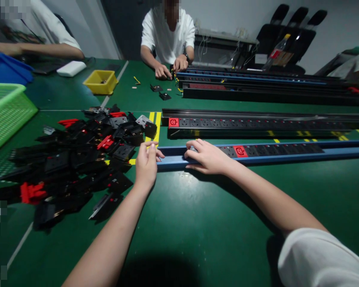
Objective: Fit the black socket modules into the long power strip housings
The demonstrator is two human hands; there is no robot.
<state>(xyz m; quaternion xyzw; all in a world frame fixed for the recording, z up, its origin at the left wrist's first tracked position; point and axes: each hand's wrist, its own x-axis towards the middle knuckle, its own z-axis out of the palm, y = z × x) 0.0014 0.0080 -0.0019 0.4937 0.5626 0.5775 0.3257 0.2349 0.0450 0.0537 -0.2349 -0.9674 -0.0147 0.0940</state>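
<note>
The blue rail point(172, 160) lies at three o'clock from the left hand point(147, 162), whose fingers bend at its end; the right hand point(206, 156) curls over it. Neither grip can be told. Steady the rail; keep the sockets point(271, 150) square.

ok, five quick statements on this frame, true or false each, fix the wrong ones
1. The right hand is at the blue channel. True.
2. The left hand is reaching into the yellow bin. False: the left hand is at the blue channel's left end.
3. The yellow bin sits beyond the pile of black modules. True.
4. The blue channel's red socket is left of the right hand. False: the red socket is to its right.
5. The green basket is at the frame's left edge. True.
</note>
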